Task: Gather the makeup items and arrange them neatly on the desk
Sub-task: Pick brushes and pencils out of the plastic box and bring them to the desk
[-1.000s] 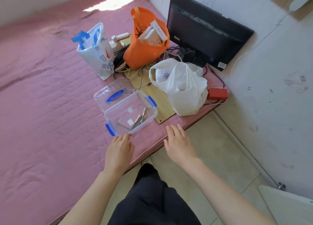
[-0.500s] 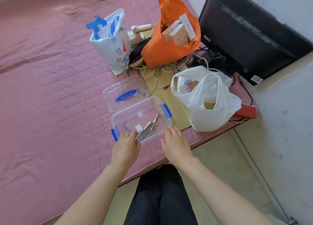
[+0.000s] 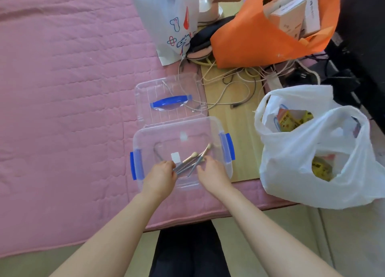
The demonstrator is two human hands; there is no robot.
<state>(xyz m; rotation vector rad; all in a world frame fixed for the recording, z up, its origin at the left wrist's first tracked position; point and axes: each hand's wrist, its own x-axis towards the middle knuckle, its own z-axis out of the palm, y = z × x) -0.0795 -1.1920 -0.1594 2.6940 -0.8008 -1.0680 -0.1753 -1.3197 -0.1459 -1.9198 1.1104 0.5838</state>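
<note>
A clear plastic box point(image 3: 216, 128) with blue side clips sits open on the pink mattress point(image 3: 62, 89), near its front edge. Several makeup brushes point(image 3: 192, 157) with grey handles and pale tips lie slanted on its floor, beside a thin dark bent wire point(image 3: 158, 152). Both of my hands are down inside the box. My left hand point(image 3: 160, 177) is curled, with its fingertips closed over the handle ends of the brushes. My right hand point(image 3: 212, 172) rests its bent fingers against the brushes from the right; its grip is hidden.
The box's clear lid point(image 3: 150, 93) lies just behind it. A wooden board point(image 3: 235, 120) with tangled cables point(image 3: 229, 78) is to the right. Around it stand a white plastic bag point(image 3: 312, 168), an orange bag point(image 3: 250, 37) of cartons, a white paper bag point(image 3: 166, 16) and a black monitor point(image 3: 364, 47).
My view has dropped closer. Both hands moved forward from the mattress edge over the box's near wall and down onto the brushes.
</note>
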